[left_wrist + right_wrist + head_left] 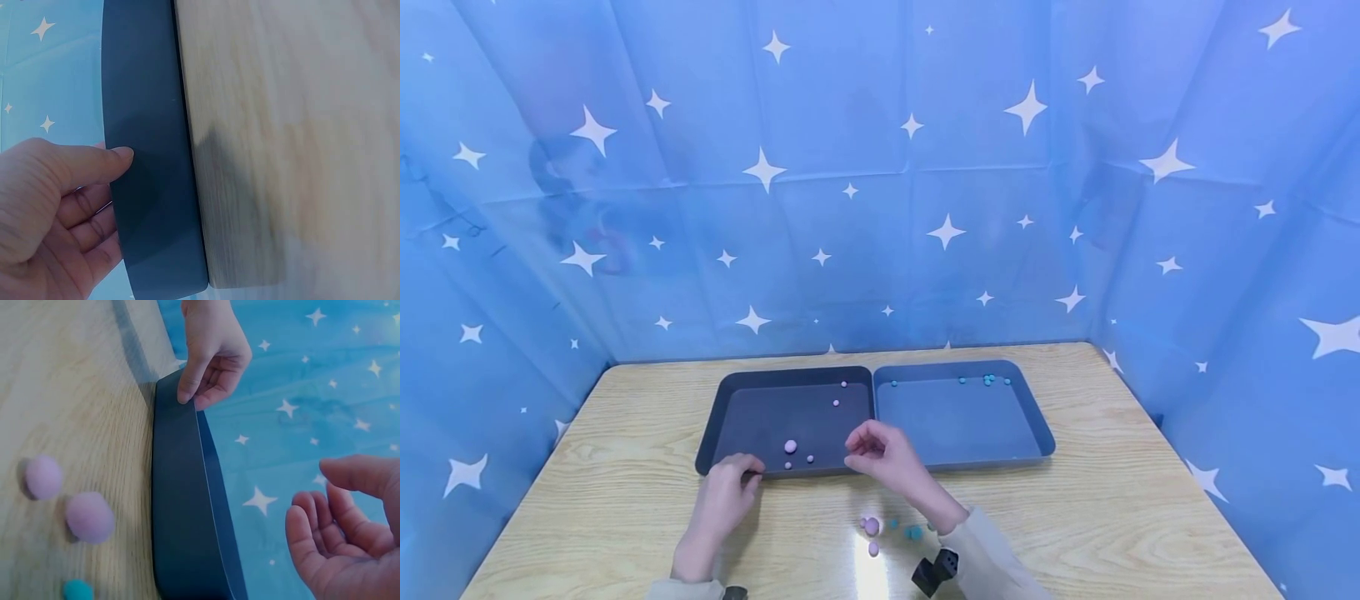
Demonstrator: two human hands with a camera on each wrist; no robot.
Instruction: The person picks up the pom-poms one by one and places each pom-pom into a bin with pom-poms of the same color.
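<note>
My left hand point(724, 496) grips the near rim of a dark tray point(748, 421), thumb over the outer wall and fingers behind it in the left wrist view. Inside that tray lie several pale pink balls, the largest one point(791, 447) near the front. My right hand point(891, 462) hovers over the tray's near right corner, fingers loosely curved, thumb apart, nothing held. On the table below it are fuzzy pink pom-poms point(90, 517) and teal pom-poms point(915, 532).
A blue-grey tray point(955, 425) adjoins the dark one on the right, with several small teal balls point(988, 381) along its far side. Both trays stand on a wood-grain table point(1120, 492). A blue curtain point(850, 275) with white stars surrounds the back and sides.
</note>
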